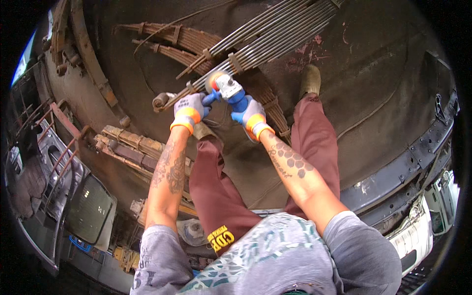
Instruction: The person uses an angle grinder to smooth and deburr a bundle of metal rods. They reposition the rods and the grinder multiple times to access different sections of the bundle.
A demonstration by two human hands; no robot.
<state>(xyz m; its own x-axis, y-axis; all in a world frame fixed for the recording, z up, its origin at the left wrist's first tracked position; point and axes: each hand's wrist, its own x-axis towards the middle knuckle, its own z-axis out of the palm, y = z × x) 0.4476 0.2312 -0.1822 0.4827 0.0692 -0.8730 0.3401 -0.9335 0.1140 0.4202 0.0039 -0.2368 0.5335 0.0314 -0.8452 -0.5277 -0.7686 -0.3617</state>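
In both gloved hands I hold a blue and silver angle grinder (229, 87). My left hand (189, 109), in a grey glove with an orange cuff, is closed around its blue side handle. Wrapped round the blue motor body is my right hand (251, 117), in a matching glove. The round disc (215, 80) lies at the edge of a long leaf spring pack (275, 42), whose upper leaves look shiny and bare. Its near end, rusty and curled into an eye (160, 101), lies just left of my left hand. Whether the disc touches the steel I cannot tell.
Rusty leaf springs (177, 37) lie beyond and under the pack. More stacked leaves (130, 147) are at the left, near a car door (49, 167). A thin cable (368, 115) crosses the floor at the right. A dark metal beam (383, 184) curves along the right.
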